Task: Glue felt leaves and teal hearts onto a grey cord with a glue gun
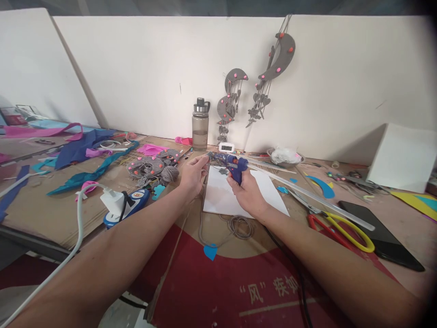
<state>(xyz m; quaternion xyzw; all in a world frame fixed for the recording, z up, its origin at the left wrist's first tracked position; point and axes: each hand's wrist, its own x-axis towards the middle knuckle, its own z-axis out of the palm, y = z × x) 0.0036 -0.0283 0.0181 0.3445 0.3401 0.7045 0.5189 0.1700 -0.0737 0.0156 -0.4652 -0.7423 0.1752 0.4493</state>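
My right hand [247, 191] grips a blue glue gun [235, 165] by its handle, nozzle pointing left, above a white sheet of paper [223, 197]. My left hand [194, 174] pinches a small grey piece at the gun's tip [209, 156]. A grey cord lies coiled [240, 226] just below the paper, near a blue heart cutout [210, 251].
A pile of grey felt pieces with pink dots [153, 166], a water bottle [200, 124], a small white timer [226, 147], red and yellow scissors [336, 225], a black phone [380, 239], a white charger on a power strip [124, 203], long glue sticks [307, 193] and grey moon hangings [269, 68] on the wall.
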